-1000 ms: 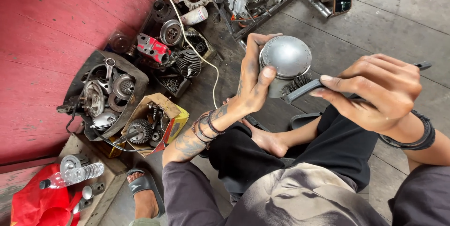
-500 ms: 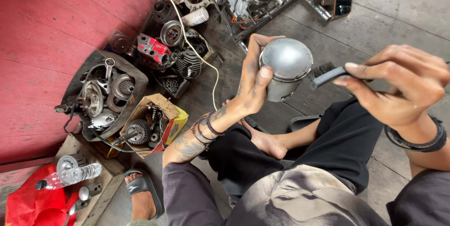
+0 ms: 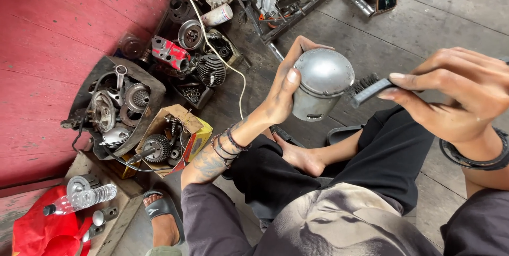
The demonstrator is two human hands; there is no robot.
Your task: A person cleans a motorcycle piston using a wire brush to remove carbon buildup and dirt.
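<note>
Gripping the grey metal piston (image 3: 319,83) in the left hand (image 3: 278,97), thumb pressed flat against the near side of the skirt and fingers wrapped round the far side, closed firmly on it so the domed crown is facing up toward the camera and the open end is pointing down. Holding it raised above the lap, clear of the floor, apparently to keep the side wall exposed to the tool. Pinching the handle of a small wire brush (image 3: 367,87) in the right hand (image 3: 461,97), fingers and thumb closed on the dark handle, bristles touching the piston's right flank just below the crown edge. Keeping the brush roughly level, likely so the bristles are meeting the wall squarely.

Showing a dull, smooth dome with a soft highlight, a darker band under the rim, and a notch-like opening low on the skirt; ring grooves too small to confirm.

Sitting cross-legged below the grip, dark trousers (image 3: 382,171) and a bare foot (image 3: 302,158) directly under the piston. Lying to the left of the holding hand: a white cable (image 3: 222,57), a finned cylinder (image 3: 210,69), a cardboard box of gears (image 3: 169,142) and a dark tray of engine parts (image 3: 114,107) against the red wall (image 3: 53,33). Resting further off, a clear plastic bottle (image 3: 85,198)
</note>
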